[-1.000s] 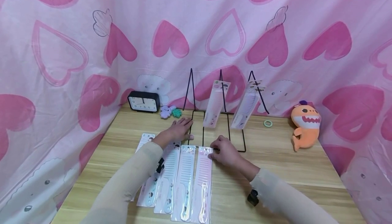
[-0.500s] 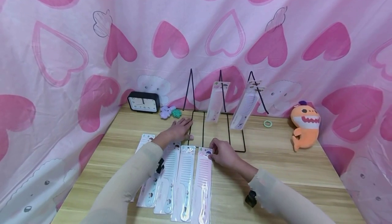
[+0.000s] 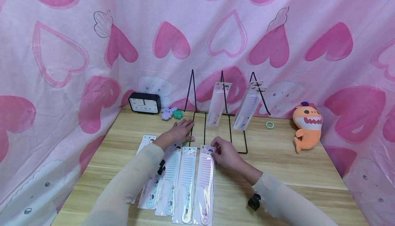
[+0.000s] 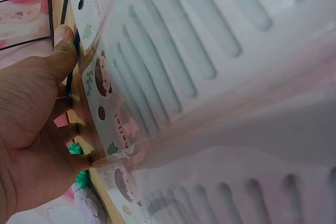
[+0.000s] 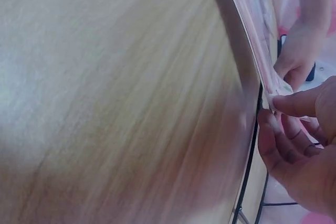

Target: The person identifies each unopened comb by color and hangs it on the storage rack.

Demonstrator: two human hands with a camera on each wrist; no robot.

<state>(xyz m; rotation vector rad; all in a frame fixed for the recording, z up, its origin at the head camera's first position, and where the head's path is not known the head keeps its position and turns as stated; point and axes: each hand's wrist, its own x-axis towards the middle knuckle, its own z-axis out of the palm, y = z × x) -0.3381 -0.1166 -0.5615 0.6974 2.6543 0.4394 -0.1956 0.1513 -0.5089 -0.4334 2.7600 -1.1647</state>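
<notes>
Right hand (image 3: 226,153): thumb and fingers pinch the upper right corner of the pink comb packet (image 3: 204,185).
Pink comb packet: rightmost in the row on the wooden table (image 3: 287,174), its printed top at the front wire of the black wire display rack (image 3: 205,130), handle end towards the person.
Left hand (image 3: 180,131): fingers stretched out and holding nothing, laid at the rack's left base wire, thumb lying over it; I can't tell how hard it presses.
Comb row: pale blue comb packets (image 3: 186,185) beside the pink one, slightly fanned, the leftmost partly under the left forearm.
Middle hook: one pink packaged comb (image 3: 217,102) hangs tilted.
Right hook: purple packaged combs (image 3: 248,104), more than one card deep.
Back left: a black-framed clock (image 3: 144,103), a small purple toy (image 3: 167,113) and a green fuzzy ball (image 3: 178,114).
Right side: a pale green ring (image 3: 270,125) and an orange shark plush (image 3: 308,126).
Behind: a pink heart-print curtain (image 3: 171,39).
</notes>
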